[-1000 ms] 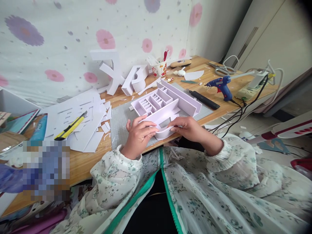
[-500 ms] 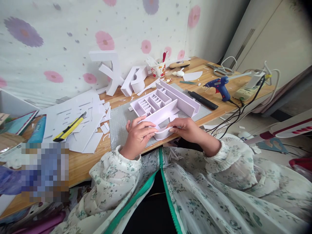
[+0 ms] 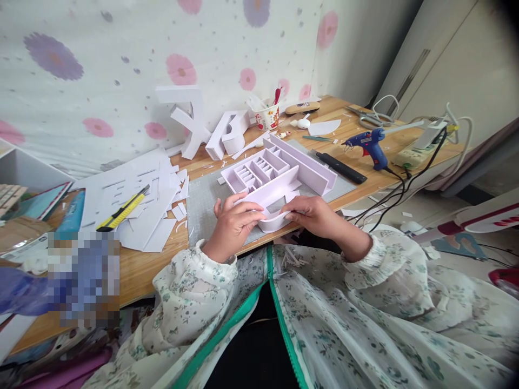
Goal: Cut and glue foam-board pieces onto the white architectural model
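A white foam-board model (image 3: 279, 168) with several small compartments lies on a grey cutting mat (image 3: 203, 202) at the desk's near edge. My left hand (image 3: 233, 224) and my right hand (image 3: 312, 213) both pinch a curved white foam strip (image 3: 275, 220) against the model's near end. Fingers of both hands are closed on the strip, one hand at each end of the curve.
A yellow utility knife (image 3: 121, 209) lies on white foam offcuts (image 3: 138, 194) to the left. A blue glue gun (image 3: 367, 143), a black tool (image 3: 340, 166), scissors (image 3: 367, 114), a power strip (image 3: 409, 155) with cables, a cup (image 3: 267, 114) and white foam letters (image 3: 190, 121) fill the desk's back and right.
Both hands stay on the curved strip with only small finger shifts. The view has drifted slightly.
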Available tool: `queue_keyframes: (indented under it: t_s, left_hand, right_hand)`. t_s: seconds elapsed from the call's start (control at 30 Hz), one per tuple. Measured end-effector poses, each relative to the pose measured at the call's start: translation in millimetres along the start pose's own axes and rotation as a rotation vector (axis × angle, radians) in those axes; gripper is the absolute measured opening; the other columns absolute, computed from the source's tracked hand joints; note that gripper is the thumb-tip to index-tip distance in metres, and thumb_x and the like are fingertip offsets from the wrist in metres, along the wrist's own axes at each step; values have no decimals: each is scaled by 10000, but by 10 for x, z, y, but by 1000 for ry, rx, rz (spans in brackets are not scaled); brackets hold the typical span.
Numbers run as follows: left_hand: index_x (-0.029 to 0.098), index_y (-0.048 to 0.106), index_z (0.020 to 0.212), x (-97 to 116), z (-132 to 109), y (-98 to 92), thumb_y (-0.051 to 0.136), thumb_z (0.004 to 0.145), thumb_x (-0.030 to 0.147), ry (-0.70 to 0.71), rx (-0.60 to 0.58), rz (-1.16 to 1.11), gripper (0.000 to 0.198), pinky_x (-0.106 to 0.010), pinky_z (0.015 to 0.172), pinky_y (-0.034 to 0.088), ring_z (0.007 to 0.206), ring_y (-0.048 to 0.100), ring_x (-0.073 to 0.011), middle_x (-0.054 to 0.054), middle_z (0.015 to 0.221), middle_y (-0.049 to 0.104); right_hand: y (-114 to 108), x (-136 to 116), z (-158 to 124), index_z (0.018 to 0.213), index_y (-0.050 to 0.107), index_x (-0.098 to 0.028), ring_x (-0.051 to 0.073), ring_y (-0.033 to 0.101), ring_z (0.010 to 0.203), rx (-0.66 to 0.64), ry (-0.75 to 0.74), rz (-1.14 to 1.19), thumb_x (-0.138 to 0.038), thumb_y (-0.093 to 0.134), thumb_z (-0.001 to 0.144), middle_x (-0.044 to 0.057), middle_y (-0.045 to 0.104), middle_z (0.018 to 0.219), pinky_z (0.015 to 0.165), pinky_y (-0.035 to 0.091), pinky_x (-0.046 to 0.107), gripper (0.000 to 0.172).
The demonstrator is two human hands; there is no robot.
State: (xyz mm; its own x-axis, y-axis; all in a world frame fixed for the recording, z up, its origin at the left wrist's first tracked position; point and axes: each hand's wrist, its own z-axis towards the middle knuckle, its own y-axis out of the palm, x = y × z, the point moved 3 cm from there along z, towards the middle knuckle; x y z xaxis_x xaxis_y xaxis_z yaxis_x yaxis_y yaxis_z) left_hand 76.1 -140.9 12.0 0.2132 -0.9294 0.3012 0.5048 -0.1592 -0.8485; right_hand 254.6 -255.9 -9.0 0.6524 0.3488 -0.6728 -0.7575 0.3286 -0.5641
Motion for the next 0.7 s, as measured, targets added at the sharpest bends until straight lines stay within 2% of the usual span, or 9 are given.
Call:
queue_keyframes:
  t_s: [0.1, 0.2, 0.4, 0.57, 0.7]
  left_hand:
    - [306, 708, 848, 26, -4, -1, 540, 866, 92, 14, -2, 33, 273, -593, 1063, 158, 1243, 468, -267, 12, 1034, 738]
    - [310, 702, 853, 50, -8, -12, 534, 860, 74, 45, 0, 90, 290, -624, 1081, 57, 1243, 476, -274, 22, 1042, 739]
    - [308, 702, 826, 44, 58, -78, 483, 901, 86, 201, -6, 178, 321, -605, 1085, -93, 1237, 500, -256, 49, 922, 754]
    - [283, 695, 800, 11, 170, -107, 437, 912, 62, 381, -62, 121, 357, -551, 1115, -36, 1148, 575, -201, 70, 828, 751]
    - [256, 674, 786, 15, 240, -123, 422, 922, 62, 456, -107, 91, 346, -510, 1123, 18, 1051, 624, -169, 82, 803, 747]
  right_hand:
    - [-2, -2, 1, 940, 705, -155, 170, 630, 746, -13, 3, -2, -224, 567, 891, 69, 721, 843, 694, 474, 276, 163]
    - [-2, 3, 4, 943, 704, -153, 163, 631, 742, -26, 1, 8, -212, 565, 893, 69, 725, 851, 690, 471, 267, 159]
    - [-8, 23, 15, 937, 699, -146, 161, 633, 742, -28, -31, 24, -207, 561, 895, 69, 722, 842, 695, 479, 267, 157]
    - [1, 32, 15, 946, 696, -145, 167, 633, 746, -27, -58, -1, -217, 545, 907, 75, 720, 847, 692, 482, 274, 172]
    - [13, 31, 4, 947, 691, -146, 170, 628, 744, -4, -59, -29, -210, 542, 906, 76, 719, 844, 689, 482, 278, 168]
